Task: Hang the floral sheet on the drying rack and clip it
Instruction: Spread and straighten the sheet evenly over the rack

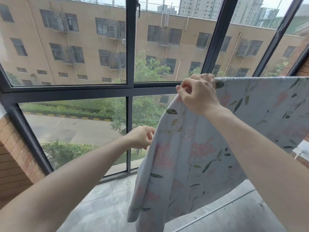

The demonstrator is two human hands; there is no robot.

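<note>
Both my forearms are bare all the way from the lower edge of the view to the wrists, with no sleeve showing on either. My left hand [140,137] has no ring, no glove and no band at the wrist. My right hand [198,96] is likewise ungloved, its wrist free of any watch or bracelet. The one fingernail I can make out on it is short and unpainted.

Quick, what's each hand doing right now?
Left hand: fingers pinch the floral sheet's hanging edge.
Right hand: fingers grip the sheet's top edge.
</note>
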